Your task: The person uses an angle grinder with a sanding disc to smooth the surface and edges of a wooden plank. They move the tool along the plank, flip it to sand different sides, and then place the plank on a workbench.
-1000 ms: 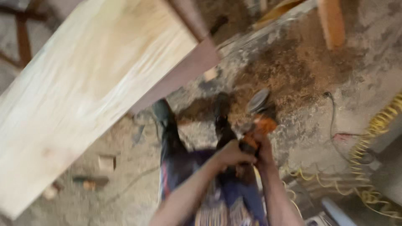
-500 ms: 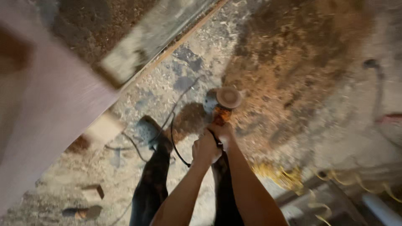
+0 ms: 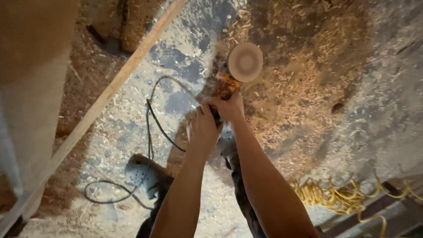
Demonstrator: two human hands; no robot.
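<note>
Two hands, the left hand [image 3: 203,128] and right hand [image 3: 228,108], were wrapped tight around an orange angle grinder [image 3: 225,86], held out over the floor [image 3: 308,88] (its grip mostly hidden). A black cord [image 3: 150,132] was trailed across sawdust-caked concrete, a yellow coiled hose [image 3: 339,198] was cut off at the frame's edge, and a pale plank [image 3: 110,92] was blurred.

Both hands, left [image 3: 203,128] and right [image 3: 229,108], grip an orange angle grinder [image 3: 233,75] held out above the floor [image 3: 308,97]. Its black cord [image 3: 150,132] trails over sawdust
</note>
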